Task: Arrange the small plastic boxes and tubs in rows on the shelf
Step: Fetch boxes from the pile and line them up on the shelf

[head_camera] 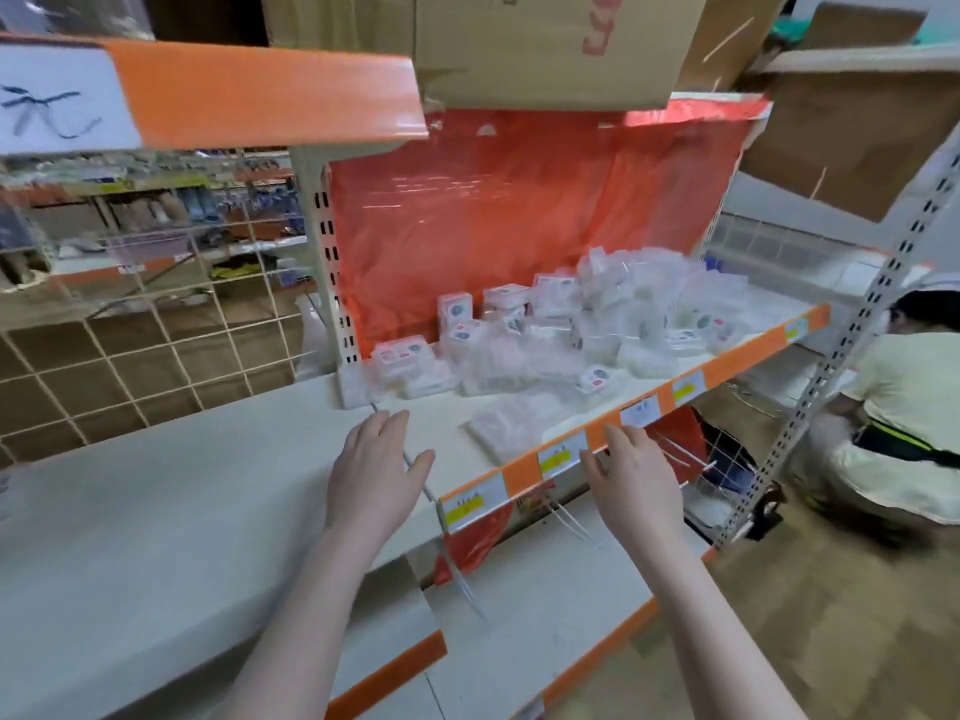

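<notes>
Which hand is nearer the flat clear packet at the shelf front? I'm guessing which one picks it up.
Right. The right hand is just below-right of the packet, at the shelf edge; the left hand lies farther off, to its left.

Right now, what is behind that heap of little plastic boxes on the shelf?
Behind the heap of plastic boxes hangs a red plastic sheet as a backdrop. What lies behind the sheet is covered; its lower edge is hidden by the boxes.

Bare shelf front (441, 433) ahead of both hands, jumbled plastic boxes (587, 324) crowding the back, cardboard box (545, 44) overhanging
</notes>
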`<state>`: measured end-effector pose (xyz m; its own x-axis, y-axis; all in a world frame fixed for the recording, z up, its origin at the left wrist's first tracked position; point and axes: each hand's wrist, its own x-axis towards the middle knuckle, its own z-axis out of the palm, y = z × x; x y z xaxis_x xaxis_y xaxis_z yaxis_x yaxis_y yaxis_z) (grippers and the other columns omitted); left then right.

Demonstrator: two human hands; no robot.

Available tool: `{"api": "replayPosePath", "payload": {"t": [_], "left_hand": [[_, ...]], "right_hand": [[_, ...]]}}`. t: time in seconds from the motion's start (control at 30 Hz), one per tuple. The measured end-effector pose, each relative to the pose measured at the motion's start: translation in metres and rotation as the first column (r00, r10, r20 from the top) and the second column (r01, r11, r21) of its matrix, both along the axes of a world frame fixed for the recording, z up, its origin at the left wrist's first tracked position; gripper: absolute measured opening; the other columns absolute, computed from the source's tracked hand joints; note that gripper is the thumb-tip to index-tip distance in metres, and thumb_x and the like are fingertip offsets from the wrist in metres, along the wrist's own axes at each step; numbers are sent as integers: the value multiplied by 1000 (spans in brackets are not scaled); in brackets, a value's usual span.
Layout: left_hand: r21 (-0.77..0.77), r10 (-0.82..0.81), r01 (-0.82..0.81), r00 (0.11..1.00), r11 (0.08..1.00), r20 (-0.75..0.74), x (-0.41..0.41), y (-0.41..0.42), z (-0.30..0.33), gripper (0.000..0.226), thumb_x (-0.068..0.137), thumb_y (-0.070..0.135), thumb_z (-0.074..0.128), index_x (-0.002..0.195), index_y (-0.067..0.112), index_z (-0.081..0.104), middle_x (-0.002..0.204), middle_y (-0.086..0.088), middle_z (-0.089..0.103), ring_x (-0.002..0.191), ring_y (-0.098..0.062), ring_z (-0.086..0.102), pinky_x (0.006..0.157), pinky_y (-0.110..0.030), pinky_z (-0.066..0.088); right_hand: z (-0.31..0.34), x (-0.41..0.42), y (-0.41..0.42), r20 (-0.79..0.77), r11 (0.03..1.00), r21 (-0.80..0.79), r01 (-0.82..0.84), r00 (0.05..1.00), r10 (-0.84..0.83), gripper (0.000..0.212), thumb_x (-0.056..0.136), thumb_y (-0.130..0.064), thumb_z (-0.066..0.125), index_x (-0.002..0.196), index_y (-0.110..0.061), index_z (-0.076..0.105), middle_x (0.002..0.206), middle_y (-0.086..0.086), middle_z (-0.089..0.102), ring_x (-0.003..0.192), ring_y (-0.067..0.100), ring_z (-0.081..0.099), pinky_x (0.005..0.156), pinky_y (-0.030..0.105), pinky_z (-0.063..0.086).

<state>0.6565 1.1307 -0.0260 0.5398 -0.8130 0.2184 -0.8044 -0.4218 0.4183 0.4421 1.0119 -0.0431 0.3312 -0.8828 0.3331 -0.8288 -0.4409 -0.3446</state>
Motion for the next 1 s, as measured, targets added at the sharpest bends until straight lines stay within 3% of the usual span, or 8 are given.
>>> {"api": "replayPosePath", "payload": {"t": [0.3,0.47,0.57,0.8,1.0], "left_hand": [[18,-54,54,998,998,29,11,-89,-4,57,94,39,50,144,15,34,148,-2,34,137,-19,27,108,-29,23],[39,-1,0,1000,999,29,13,-107,-10,57,94,39,50,144,16,33,150,-1,32,138,-17,25,109,-29,22],[46,67,-68,998,997,20,11,-115,-13,57,94,38,50,144,16,34,150,-1,32,138,-18,24,109,-29,21],[41,271,-270,963,962,-8,-13,-142,-16,58,94,37,51,145,17,33,153,-3,28,140,-18,21,110,-26,17],[47,406,-405,914,913,-14,-36,-157,-21,60,93,37,53,145,15,33,152,-4,29,140,-18,22,112,-26,16]], "right_hand": [[3,15,-91,46,1000,10,2,999,-3,44,93,-26,53,132,-6,50,122,14,56,112,32,50,85,39,40],[1,27,-128,110,997,4,-77,991,77,38,89,-22,59,122,-4,56,114,15,58,106,34,53,82,40,42],[-2,36,-151,111,988,8,-152,982,151,31,85,-20,61,110,0,60,104,17,59,97,37,54,77,41,43],[-6,49,-203,43,874,-38,-485,873,487,45,75,-19,77,111,3,63,99,20,65,89,38,63,70,41,51],[-7,54,-231,-11,774,36,-632,774,633,55,82,-37,67,126,-7,55,116,9,60,107,30,55,82,34,42]]}}
